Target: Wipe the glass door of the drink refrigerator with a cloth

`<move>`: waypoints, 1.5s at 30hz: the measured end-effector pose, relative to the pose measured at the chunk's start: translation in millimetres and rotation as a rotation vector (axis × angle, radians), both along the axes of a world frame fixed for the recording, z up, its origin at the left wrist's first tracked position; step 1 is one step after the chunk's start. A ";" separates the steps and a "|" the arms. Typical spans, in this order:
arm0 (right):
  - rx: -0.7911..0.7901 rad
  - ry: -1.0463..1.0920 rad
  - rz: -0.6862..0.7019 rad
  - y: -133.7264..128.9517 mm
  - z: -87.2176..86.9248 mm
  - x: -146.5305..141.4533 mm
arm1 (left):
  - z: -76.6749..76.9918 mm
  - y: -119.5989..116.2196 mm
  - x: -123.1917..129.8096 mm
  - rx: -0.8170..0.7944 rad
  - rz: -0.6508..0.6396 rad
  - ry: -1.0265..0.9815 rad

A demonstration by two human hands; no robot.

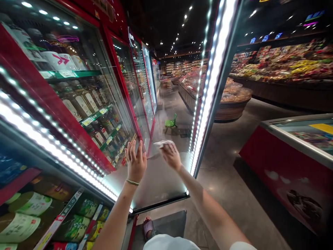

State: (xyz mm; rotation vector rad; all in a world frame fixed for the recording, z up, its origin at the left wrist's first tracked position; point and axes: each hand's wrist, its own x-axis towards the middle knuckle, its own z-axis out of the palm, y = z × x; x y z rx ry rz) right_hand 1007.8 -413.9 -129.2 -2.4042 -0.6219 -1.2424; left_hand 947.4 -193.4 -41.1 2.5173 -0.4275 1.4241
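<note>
A glass door (156,180) with bright LED strips down both sides stands open in front of me. My left hand (136,160) is raised with its fingers apart against or close to the glass, holding nothing; a thin band circles its wrist. To its right, my right hand (170,154) presses a whitish cloth (162,142) to the glass, its fingers over the cloth. The fingertips there are slightly blurred. Hazy smears show on the glass around the cloth.
Left of the door are shelves of bottles (28,205) and red-framed drink coolers (114,73). Beyond the glass is a green chair (171,121). At right stand a red chest freezer (286,173) and a round display bin (231,107). A dark mat (171,225) lies below the door.
</note>
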 end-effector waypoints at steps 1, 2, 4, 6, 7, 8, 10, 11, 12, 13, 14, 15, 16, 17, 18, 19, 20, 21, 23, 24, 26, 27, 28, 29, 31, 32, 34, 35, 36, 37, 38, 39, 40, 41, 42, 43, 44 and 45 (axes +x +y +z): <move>0.083 -0.007 -0.078 -18.9 -1.4 5.4 | -2.1 1.9 1.4 -0.002 -0.001 0.005; 0.181 -0.016 -0.165 -35.1 -3.3 11.0 | -4.5 3.9 2.9 -0.001 -0.005 0.013; 0.401 -0.034 -0.337 -52.1 -7.9 21.9 | -9.9 8.3 5.2 0.006 -0.012 0.037; 0.577 -0.048 -0.447 -42.8 -12.5 30.7 | -15.0 14.8 6.2 0.010 -0.012 0.057; 0.620 -0.051 -0.468 -28.7 -14.4 33.4 | -17.1 19.3 6.1 0.008 -0.006 0.063; 0.620 -0.047 -0.463 -9.5 -16.0 34.7 | -18.9 24.8 5.6 0.003 0.003 0.068; 0.494 -0.013 -0.405 38.4 -17.8 31.7 | -21.6 38.2 2.9 -0.012 0.025 0.076; 0.372 0.014 -0.347 64.0 -17.8 27.7 | -22.7 45.7 0.7 -0.018 0.037 0.082; 0.236 0.040 -0.272 88.8 -17.2 22.3 | -23.8 53.2 -2.0 -0.023 0.050 0.084; 0.105 0.058 -0.188 111.7 -15.8 16.2 | -24.8 60.6 -5.2 -0.024 0.064 0.086; -0.003 0.065 -0.103 131.6 -13.7 10.0 | -25.9 67.4 -8.6 -0.024 0.080 0.085; -0.081 0.059 -0.023 147.6 -11.0 4.4 | -27.1 73.6 -12.1 -0.023 0.095 0.082; -0.131 0.044 0.050 159.0 -7.7 0.0 | -28.1 78.9 -15.4 -0.022 0.111 0.080; -0.161 0.024 0.108 165.4 -4.1 -2.5 | -29.1 83.4 -18.3 -0.022 0.127 0.077; -0.187 0.005 0.156 166.3 -0.2 -3.0 | -29.8 87.0 -20.7 -0.024 0.141 0.071; -0.201 -0.015 0.191 161.6 3.8 -1.3 | -30.3 89.7 -22.4 -0.026 0.152 0.065; -0.199 -0.034 0.207 151.4 7.6 2.6 | -30.5 91.6 -23.3 -0.030 0.159 0.056; -0.177 -0.053 0.199 136.1 11.1 8.2 | -30.3 92.6 -23.5 -0.033 0.162 0.049; -0.072 -0.081 0.111 93.3 16.8 23.3 | -29.4 91.9 -22.1 -0.041 0.157 0.042; 0.006 -0.093 0.036 68.3 18.9 31.6 | -28.8 90.3 -20.7 -0.044 0.149 0.046; 0.180 -0.115 -0.119 19.3 22.5 47.9 | -27.6 85.5 -17.2 -0.049 0.136 0.061; 0.296 -0.127 -0.194 -1.2 24.3 55.3 | -27.0 82.8 -15.3 -0.052 0.130 0.068; 0.425 -0.137 -0.261 -16.8 26.5 61.9 | -26.3 80.2 -13.5 -0.057 0.124 0.072; 0.539 -0.144 -0.315 -26.3 29.4 67.5 | -25.5 78.1 -11.7 -0.061 0.118 0.075; 0.698 -0.158 -0.380 -24.6 37.3 75.3 | -23.3 76.4 -8.5 -0.067 0.104 0.071; 0.722 -0.164 -0.392 -13.6 42.1 77.1 | -21.8 77.0 -7.1 -0.071 0.098 0.067; 0.659 -0.170 -0.380 24.7 50.9 74.9 | -18.5 81.2 -4.8 -0.085 0.091 0.059; 0.576 -0.163 -0.351 49.1 54.2 70.7 | -16.8 84.6 -4.0 -0.094 0.092 0.054; 0.453 -0.147 -0.300 74.7 56.2 64.5 | -15.3 88.5 -3.4 -0.104 0.095 0.046; 0.305 -0.137 -0.218 99.6 57.0 56.9 | -13.8 92.7 -3.1 -0.111 0.099 0.039; 0.147 -0.137 -0.105 121.9 57.0 48.4 | -12.5 96.9 -3.0 -0.113 0.103 0.031; 0.006 -0.146 0.011 140.1 56.7 40.1 | -11.3 100.7 -3.0 -0.110 0.110 0.023; -0.105 -0.158 0.113 152.5 56.9 32.9 | -10.2 103.8 -3.0 -0.103 0.117 0.017; -0.181 -0.169 0.189 158.3 58.2 27.6 | -9.1 106.1 -2.9 -0.096 0.124 0.015; -0.218 -0.177 0.230 156.7 61.1 24.9 | -8.0 107.3 -2.5 -0.091 0.129 0.015; -0.222 -0.179 0.237 147.8 65.5 25.1 | -6.8 107.3 -1.6 -0.092 0.131 0.016; -0.198 -0.177 0.213 131.9 71.3 28.1 | -5.8 106.1 -0.3 -0.095 0.129 0.015; -0.153 -0.179 0.172 110.1 78.0 33.5 | -4.9 103.9 1.5 -0.100 0.122 0.014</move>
